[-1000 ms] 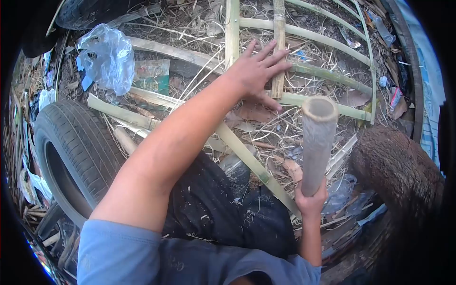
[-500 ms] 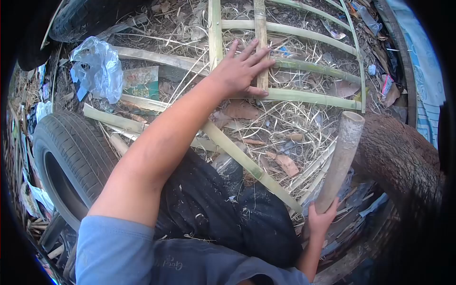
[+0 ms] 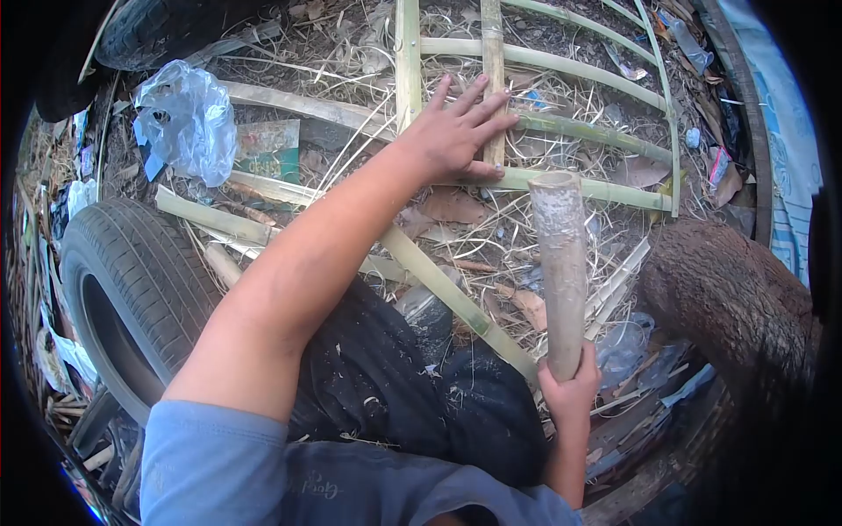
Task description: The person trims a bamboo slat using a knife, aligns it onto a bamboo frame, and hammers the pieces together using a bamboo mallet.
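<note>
My left hand lies with its fingers spread on the bamboo frame, by the joint of an upright strip and the crosswise bottom strip. My right hand is wrapped round the lower end of a thick bamboo pole. The pole stands upward, its open upper end close to the bottom strip. A loose green bamboo strip runs slantwise from under my left forearm to beside my right hand.
A tyre stands at the left, below a crumpled clear plastic bag. At the right is a thick tree trunk. Thin shavings and dry leaves cover the ground, and a blue sheet hangs at the right edge.
The pole in my right hand swung right, then came back left and now stands nearly upright. My left hand has stayed spread on the frame while the view shifted slightly.
</note>
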`<state>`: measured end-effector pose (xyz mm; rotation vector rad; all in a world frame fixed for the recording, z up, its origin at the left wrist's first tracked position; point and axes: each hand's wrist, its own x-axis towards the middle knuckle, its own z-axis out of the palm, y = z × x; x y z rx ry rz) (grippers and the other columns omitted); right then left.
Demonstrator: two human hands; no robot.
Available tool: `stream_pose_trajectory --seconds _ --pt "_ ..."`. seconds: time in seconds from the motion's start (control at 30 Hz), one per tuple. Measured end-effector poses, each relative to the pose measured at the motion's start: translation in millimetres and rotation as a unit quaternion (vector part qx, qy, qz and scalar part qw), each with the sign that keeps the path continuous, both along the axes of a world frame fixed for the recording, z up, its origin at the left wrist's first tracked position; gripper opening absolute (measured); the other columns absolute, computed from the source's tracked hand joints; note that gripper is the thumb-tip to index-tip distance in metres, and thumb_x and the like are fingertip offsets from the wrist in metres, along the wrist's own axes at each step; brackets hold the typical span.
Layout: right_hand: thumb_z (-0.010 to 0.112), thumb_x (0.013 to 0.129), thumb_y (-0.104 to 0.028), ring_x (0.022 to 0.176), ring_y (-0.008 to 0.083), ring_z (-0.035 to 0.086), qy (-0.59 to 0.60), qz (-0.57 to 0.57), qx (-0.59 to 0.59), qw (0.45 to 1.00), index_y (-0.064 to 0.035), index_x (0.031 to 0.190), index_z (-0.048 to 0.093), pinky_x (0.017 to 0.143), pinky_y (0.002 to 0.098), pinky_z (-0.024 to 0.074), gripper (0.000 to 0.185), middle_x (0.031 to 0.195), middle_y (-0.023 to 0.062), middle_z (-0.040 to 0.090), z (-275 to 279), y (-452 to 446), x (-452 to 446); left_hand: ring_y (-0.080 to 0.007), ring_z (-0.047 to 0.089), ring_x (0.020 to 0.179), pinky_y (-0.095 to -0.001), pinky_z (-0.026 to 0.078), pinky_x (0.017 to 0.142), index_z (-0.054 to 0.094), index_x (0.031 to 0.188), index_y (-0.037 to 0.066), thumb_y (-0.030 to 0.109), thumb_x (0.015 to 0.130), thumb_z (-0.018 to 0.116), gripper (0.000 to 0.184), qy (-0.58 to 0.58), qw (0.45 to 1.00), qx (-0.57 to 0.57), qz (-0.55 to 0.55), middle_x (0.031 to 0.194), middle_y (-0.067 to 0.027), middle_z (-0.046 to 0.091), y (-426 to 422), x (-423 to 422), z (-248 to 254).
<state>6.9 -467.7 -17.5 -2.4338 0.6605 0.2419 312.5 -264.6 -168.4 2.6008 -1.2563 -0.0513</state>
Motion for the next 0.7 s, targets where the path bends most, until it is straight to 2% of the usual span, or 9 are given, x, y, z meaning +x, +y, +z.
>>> stream_pose_trajectory --seconds 0.13,0.2,0.23,0.3,0.33,0.4,0.5,0.6,0.7 --pt "0.075 0.07 -0.014 0.078 0.0417 0.07 0.006 0.012 -0.008 1.0 -0.0027 0.11 0.055 0.069 0.0453 0.0548 0.046 0.083 0.0235 0.067 -6 4 8 -0.0344 0.01 0.151 -0.0637 0.008 0.117 0.028 0.154 0.026 0.075 0.083 0.049 0.089 0.004 1.0 -0.005 -0.001 0.163 -0.0068 0.019 1 1 2" --pt "0.078 0.072 -0.017 0.079 0.0421 0.07 0.025 0.003 0.019 0.999 -0.0024 0.112 0.055 0.069 0.0456 0.0551 0.049 0.085 0.0249 0.068 -10 5 11 -0.0344 0.01 0.151 -0.0636 0.009 0.117 0.028 0.154 0.026 0.079 0.074 0.056 0.1 0.021 1.0 -0.012 -0.002 0.163 -0.0065 0.019 0 1 5" --pt "0.078 0.072 -0.017 0.079 0.0421 0.07 0.026 0.002 0.019 0.999 -0.0024 0.112 0.055 0.069 0.0456 0.0551 0.049 0.085 0.0249 0.068 -12 7 13 -0.0344 0.01 0.151 -0.0636 0.009 0.117 0.028 0.154 0.026 0.079 0.074 0.056 0.1 0.022 1.0 -0.012 -0.002 0.163 -0.0065 0.019 1 0 8" --pt "0.08 0.073 -0.019 0.08 0.0421 0.07 0.001 0.022 0.021 1.0 -0.0014 0.117 0.054 0.069 0.0456 0.0554 0.053 0.086 0.0255 0.068 -17 8 18 -0.0342 0.011 0.151 -0.0636 0.01 0.117 0.028 0.154 0.025 0.08 0.063 0.064 0.112 0.01 1.0 0.022 -0.01 0.163 -0.0061 0.02 2 0 13" --pt "0.08 0.073 -0.019 0.08 0.0421 0.07 0.002 0.021 0.021 1.0 -0.0014 0.117 0.054 0.069 0.0456 0.0554 0.053 0.086 0.0255 0.068 -18 8 20 -0.0342 0.011 0.151 -0.0636 0.01 0.117 0.028 0.154 0.025 0.08 0.063 0.064 0.112 0.011 1.0 0.022 -0.011 0.163 -0.0061 0.02 2 0 13" --pt "0.08 0.074 -0.021 0.08 0.0425 0.07 -0.007 0.076 -0.02 0.997 0.0 0.121 0.054 0.069 0.0463 0.0552 0.058 0.087 0.0259 0.068 -18 7 26 -0.034 0.012 0.151 -0.0633 0.012 0.117 0.027 0.154 0.025 0.079 0.057 0.067 0.118 0.022 1.0 0.0 -0.012 0.162 -0.0057 0.021 3 1 12" --pt "0.079 0.075 -0.021 0.078 0.0435 0.069 -0.074 0.082 -0.014 0.994 0.0006 0.123 0.054 0.067 0.0469 0.0547 0.058 0.085 0.0259 0.067 -18 7 26 -0.0338 0.012 0.151 -0.0629 0.012 0.117 0.026 0.154 0.025 0.076 0.055 0.07 0.119 0.03 0.999 -0.023 -0.011 0.162 -0.0053 0.021 2 2 9" --pt "0.079 0.075 -0.022 0.076 0.0448 0.068 0.013 0.118 -0.09 0.989 0.0007 0.123 0.054 0.066 0.0473 0.0543 0.058 0.083 0.0259 0.067 -3 5 36 -0.0332 0.012 0.151 -0.0625 0.013 0.118 0.026 0.154 0.025 0.074 0.053 0.072 0.121 0.038 0.999 -0.025 -0.008 0.162 -0.0051 0.021 3 1 10" --pt "0.079 0.075 -0.021 0.075 0.0451 0.067 -0.017 0.124 -0.096 0.987 0.0004 0.123 0.054 0.065 0.0473 0.0541 0.059 0.082 0.0257 0.067 0 10 36 -0.0319 0.011 0.151 -0.0622 0.013 0.118 0.027 0.154 0.025 0.073 0.047 0.076 0.126 0.05 0.998 -0.022 -0.005 0.162 -0.0048 0.02 4 2 13"
